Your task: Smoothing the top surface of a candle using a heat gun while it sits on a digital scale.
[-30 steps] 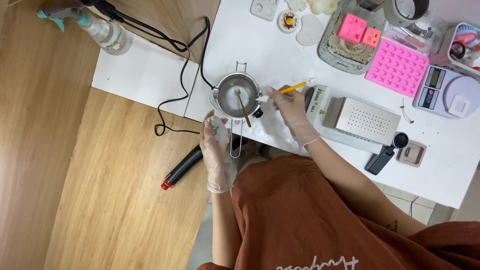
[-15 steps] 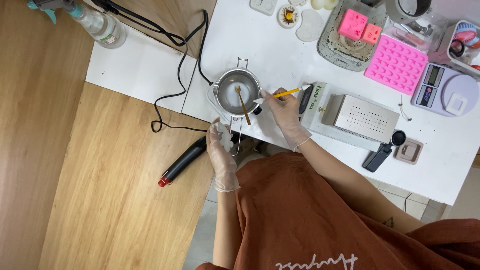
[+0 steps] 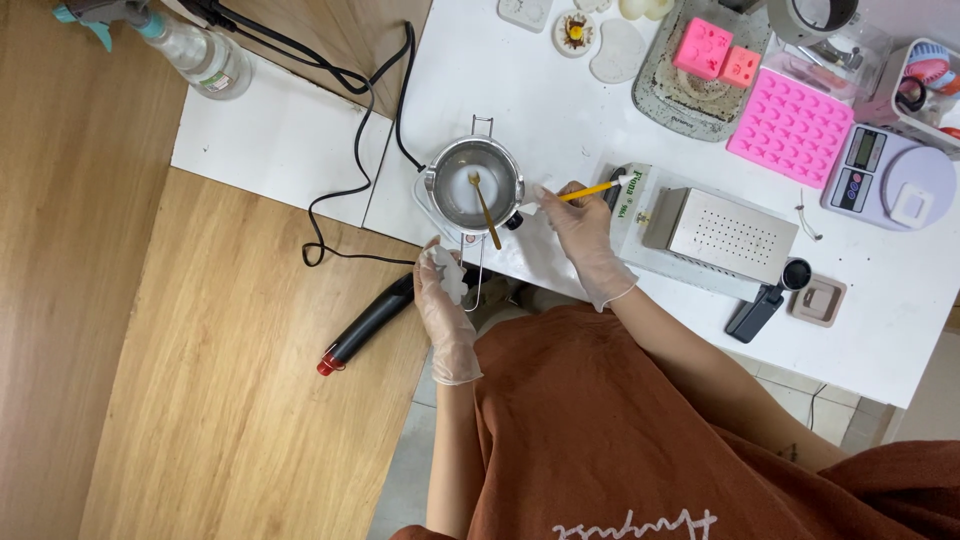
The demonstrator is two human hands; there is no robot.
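Gloved right hand [image 3: 585, 235] pinches a yellow pencil [image 3: 590, 190] (beside the pot [image 3: 473, 183]); left hand [image 3: 445, 290] apparently clutches a crumpled tissue [image 3: 447, 270].

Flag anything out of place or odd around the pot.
A black tool with a red tip lies on the wood floor below the table edge, beside the left hand. A stick leans loose in the pot. No spills show.

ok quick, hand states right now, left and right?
Left hand: closed on a crumpled white tissue, beside the melting pot's wire handle.
Right hand: closed on a yellow-handled tool.
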